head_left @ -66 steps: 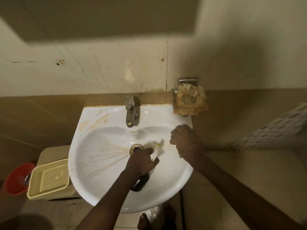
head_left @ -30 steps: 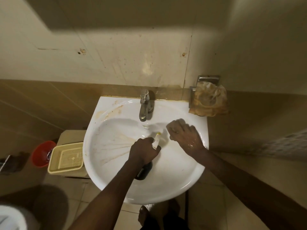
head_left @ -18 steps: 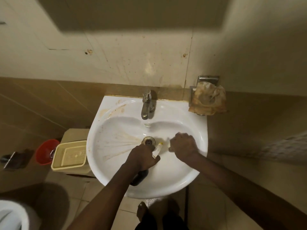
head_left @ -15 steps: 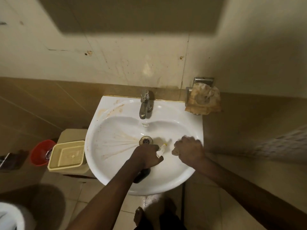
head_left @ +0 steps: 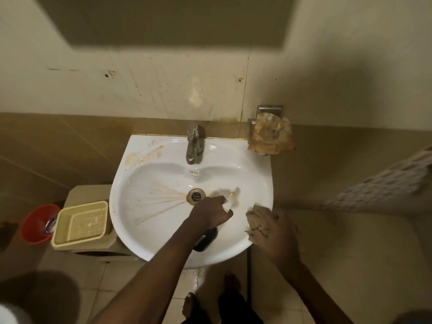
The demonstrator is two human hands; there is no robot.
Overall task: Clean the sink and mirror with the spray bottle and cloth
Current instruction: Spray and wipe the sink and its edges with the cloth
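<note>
Gripping a dark plastic spray bottle (head_left: 205,237) with pale nozzle over the white ceramic sink (head_left: 149,230), left hand (head_left: 210,212) fingers curl round its neck, nozzle aimed just right of the metal drain (head_left: 196,195). Right hand (head_left: 273,232) clutches a crumpled beige cloth (head_left: 256,222) on the sink's right rim. Left of the drain, brown streaks fan out; more stains near the sink's back-left corner, beside the chrome tap (head_left: 192,146). Mirror not in view. Risk: wet rim, so the cloth hand could slip off; spray aimed right may miss the streaked left side and leave it dirty.
</note>
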